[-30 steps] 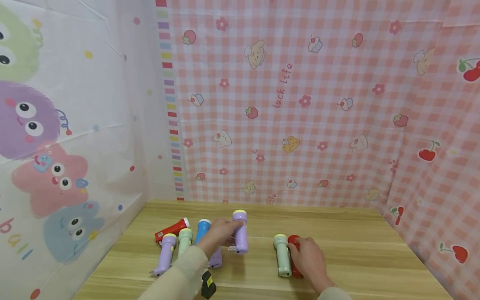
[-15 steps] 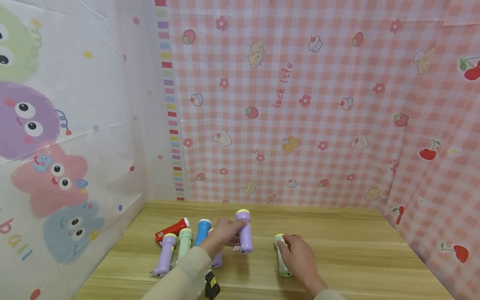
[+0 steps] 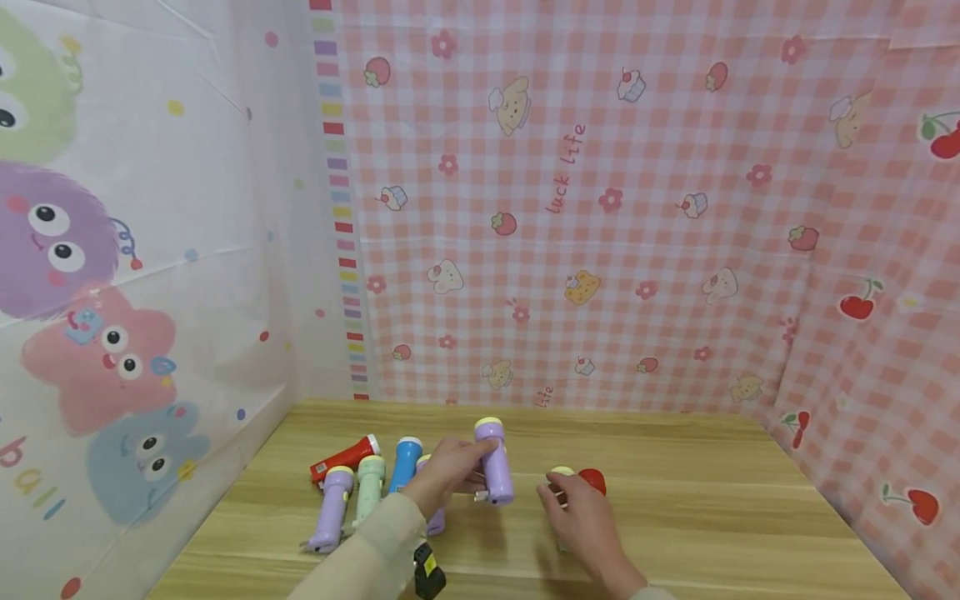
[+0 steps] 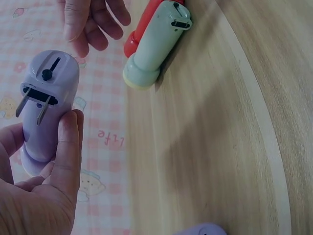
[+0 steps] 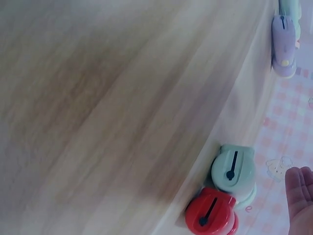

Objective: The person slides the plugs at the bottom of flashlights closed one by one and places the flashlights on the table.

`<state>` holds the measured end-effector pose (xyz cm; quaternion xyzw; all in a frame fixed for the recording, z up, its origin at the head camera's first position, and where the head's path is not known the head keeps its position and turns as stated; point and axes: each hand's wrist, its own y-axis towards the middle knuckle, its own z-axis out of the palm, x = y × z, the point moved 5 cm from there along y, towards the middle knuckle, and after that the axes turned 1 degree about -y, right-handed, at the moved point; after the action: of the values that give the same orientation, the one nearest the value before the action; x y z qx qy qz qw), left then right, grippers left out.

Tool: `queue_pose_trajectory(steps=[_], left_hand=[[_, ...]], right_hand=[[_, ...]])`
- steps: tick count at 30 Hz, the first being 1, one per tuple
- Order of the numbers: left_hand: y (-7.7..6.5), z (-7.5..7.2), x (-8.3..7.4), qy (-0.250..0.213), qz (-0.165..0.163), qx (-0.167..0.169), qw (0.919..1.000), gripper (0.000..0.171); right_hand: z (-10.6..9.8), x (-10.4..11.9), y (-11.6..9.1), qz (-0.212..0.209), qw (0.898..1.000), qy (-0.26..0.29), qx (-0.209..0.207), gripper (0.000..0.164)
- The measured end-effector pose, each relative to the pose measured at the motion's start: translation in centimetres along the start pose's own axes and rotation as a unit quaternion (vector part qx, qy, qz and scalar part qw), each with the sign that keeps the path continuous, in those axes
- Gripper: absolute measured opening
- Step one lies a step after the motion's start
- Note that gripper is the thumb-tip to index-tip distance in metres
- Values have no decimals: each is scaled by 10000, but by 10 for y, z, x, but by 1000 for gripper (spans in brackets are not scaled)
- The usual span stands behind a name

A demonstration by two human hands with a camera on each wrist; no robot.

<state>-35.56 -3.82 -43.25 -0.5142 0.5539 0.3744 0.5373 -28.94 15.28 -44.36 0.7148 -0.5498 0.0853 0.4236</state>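
My left hand (image 3: 450, 471) grips a purple flashlight (image 3: 497, 473) with a yellow rim, held upright above the table. In the left wrist view, two metal plug prongs (image 4: 33, 105) stick out near its tail end. My right hand (image 3: 588, 521) hovers with loosely bent fingers and holds nothing. It covers most of a pale green flashlight (image 5: 234, 169) in the head view. Against that one lies a red flashlight (image 5: 210, 213), whose head shows beyond my knuckles. The left wrist view has my right fingers (image 4: 100, 24) just apart from the purple flashlight.
Left on the wooden table (image 3: 697, 517) lie a red flashlight (image 3: 347, 458), a purple one (image 3: 328, 512), a green one (image 3: 369, 487) and a blue one (image 3: 407, 462). Another purple flashlight (image 3: 437, 522) is partly hidden by my left arm. Patterned cloths (image 3: 637, 250) hang around.
My right hand has let go of the red flashlight and moved left over the green one. The left hand has carried the purple flashlight slightly right.
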Motion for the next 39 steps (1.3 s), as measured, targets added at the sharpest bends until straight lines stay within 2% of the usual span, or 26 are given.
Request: queue_pose_trajectory(steps=[5,11,19,27,39], left_hand=[[2,2,2,-143,-45,57,9999,49],[2,5,1,-243,-121,86,9996,50],[2,7,2,-247,-253,38,9994,53],[2,10,2,-367,-262,35,9990,54],[2,13,2,-551,-223,109,9982,48]], right_hand=[[6,4,-1,-150,9997,165,88,26],[12,9,-3,-297,9972,604,315,33],[16,17,-4,-176,9920,947,811,54],[17,21,-4,-206,9902,1104,834,64],[18,23,-3,-182,9912,1062,776,59]])
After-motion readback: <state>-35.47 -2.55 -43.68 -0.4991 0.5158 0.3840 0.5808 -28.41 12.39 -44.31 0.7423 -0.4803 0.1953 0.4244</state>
